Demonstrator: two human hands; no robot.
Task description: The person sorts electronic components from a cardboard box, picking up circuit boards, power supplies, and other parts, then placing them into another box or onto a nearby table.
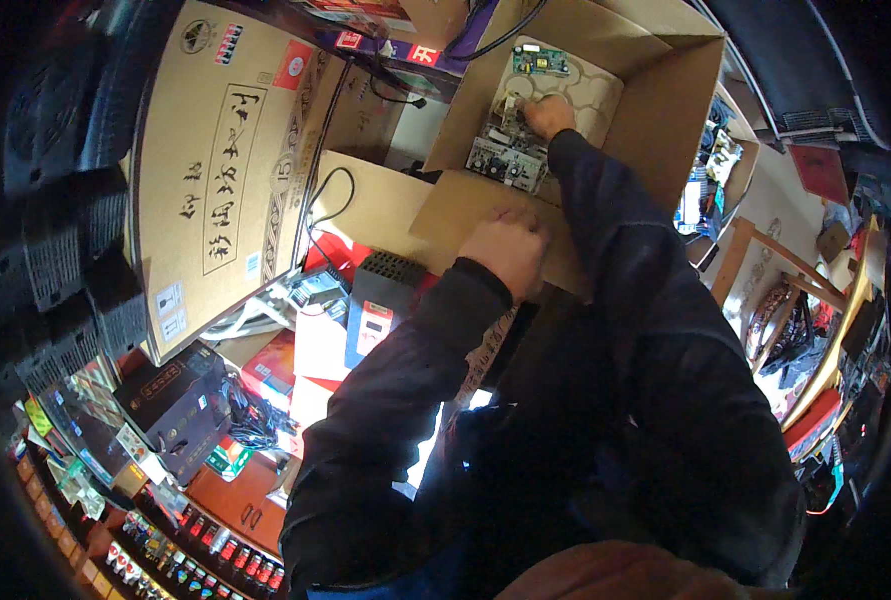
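My right hand (550,117) reaches down into an open cardboard box (655,110). Its fingers are closed at the edge of a circuit board (505,125), whose grip point is partly hidden by the hand. Just below, a second board (505,163) crowded with components lies against the near side, and a small green board (539,62) rests at the far end. Patterned pale sheeting lines the box bottom. Closer to me, my left hand (508,250) is curled over the box's near flap (455,215); its fingertips are hidden.
A tall carton (235,170) stands to the left. Between it and my left arm are a dark grey perforated-top box (385,280) and a black cable (337,190). Another box of electronic parts (722,165) sits right of the open one, with a wooden frame (733,260) below it.
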